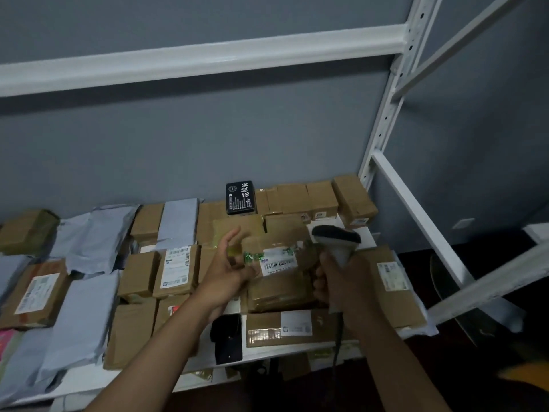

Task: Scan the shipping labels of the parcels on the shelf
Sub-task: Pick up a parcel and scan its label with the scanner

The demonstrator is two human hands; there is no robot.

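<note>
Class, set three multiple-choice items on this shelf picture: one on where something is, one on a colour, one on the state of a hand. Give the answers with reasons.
1. Where does the black box stand?
A. at the back, by the wall
B. at the shelf's front edge
C. on the floor

2. What colour is the shelf frame?
A. red
B. white
C. black

3. What does the right hand do?
A. hangs empty
B. lies flat on a parcel
C. grips a scanner

Answers: 1 A, it stands behind the brown parcels; 2 B, its posts and beams are white; 3 C, its fingers curl round the handle.
</note>
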